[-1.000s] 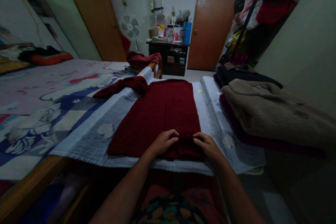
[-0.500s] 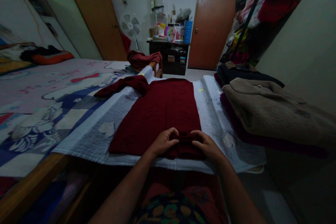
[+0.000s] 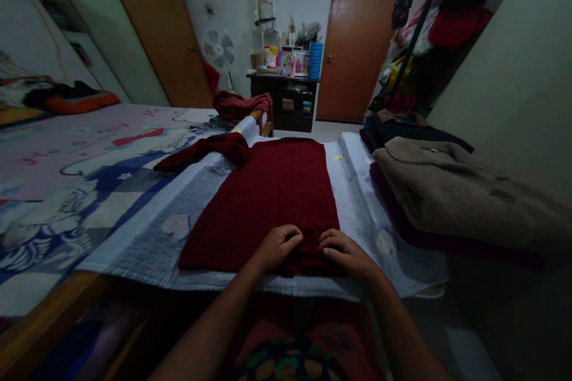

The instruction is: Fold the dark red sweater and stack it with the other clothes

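Note:
A dark red long-sleeved top point(image 3: 268, 190) lies spread on a pale blue quilted cloth, with one sleeve point(image 3: 218, 147) stretched out to the left. Close to its near edge, my left hand point(image 3: 280, 245) pinches the fabric between thumb and fingers. Just to the right, my right hand point(image 3: 346, 250) has its fingers curled on the same top by its right side. A short stretch of dark red fabric shows between the two hands. Exactly how much cloth each hand holds is hidden under the fingers.
The quilted cloth point(image 3: 172, 253) covers the surface under the top. At right is a stack of folded clothes with a brown coat point(image 3: 442, 184). A patterned bed point(image 3: 98, 172) lies left, with a wooden edge point(image 3: 58, 309). A reddish cloth point(image 3: 241, 106) hangs beyond the sleeve.
The raised fold between my hands now lies lower and flatter. Both hands have sunk closer to the fabric, and the view has shifted slightly.

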`<state>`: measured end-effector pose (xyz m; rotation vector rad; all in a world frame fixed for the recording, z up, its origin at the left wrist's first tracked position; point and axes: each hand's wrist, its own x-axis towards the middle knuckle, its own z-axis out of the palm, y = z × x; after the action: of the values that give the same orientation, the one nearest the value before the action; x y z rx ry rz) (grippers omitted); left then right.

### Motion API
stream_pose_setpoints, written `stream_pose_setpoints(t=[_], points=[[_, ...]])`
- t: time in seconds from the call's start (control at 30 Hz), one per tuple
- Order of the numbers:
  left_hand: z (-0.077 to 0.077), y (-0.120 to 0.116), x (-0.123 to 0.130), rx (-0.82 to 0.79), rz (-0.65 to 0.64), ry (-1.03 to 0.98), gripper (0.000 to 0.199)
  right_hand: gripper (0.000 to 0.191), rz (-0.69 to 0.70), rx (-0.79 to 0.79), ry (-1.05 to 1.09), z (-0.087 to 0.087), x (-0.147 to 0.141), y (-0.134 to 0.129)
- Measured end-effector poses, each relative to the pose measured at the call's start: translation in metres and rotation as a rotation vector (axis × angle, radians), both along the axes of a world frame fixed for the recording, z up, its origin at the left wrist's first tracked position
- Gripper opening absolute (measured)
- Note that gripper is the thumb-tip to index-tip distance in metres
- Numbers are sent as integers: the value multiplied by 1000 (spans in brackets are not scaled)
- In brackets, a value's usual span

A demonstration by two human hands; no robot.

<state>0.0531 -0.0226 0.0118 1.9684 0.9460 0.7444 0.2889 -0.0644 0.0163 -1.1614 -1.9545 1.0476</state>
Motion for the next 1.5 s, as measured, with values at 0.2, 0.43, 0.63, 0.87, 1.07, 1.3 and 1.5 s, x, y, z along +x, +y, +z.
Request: stream_pose_setpoints(t=[0.2, 0.43, 0.63, 0.87, 1.07, 1.3, 1.5], points=[[13, 2, 21, 323, 45, 192, 15, 22, -259, 42, -30, 11, -3, 26], [-7, -3, 22, 330, -94, 441, 49, 45, -395, 298, -460, -23, -13, 68], [-9, -8, 16, 293, -77, 396, 46, 50, -349, 209, -692, -35, -14, 66], [5, 13, 8, 334, 76, 349, 35, 44, -394, 260, -688, -2, -32, 92], [-15, 22, 7, 342, 123, 596, 72, 53, -424, 286, -724, -12, -49, 118], [-29, 18, 5, 323, 110, 629, 78, 57, -419, 292, -796, -31, -48, 118], [-30, 18, 5, 339, 126, 597, 75, 56, -437, 295, -789, -31, -49, 117]])
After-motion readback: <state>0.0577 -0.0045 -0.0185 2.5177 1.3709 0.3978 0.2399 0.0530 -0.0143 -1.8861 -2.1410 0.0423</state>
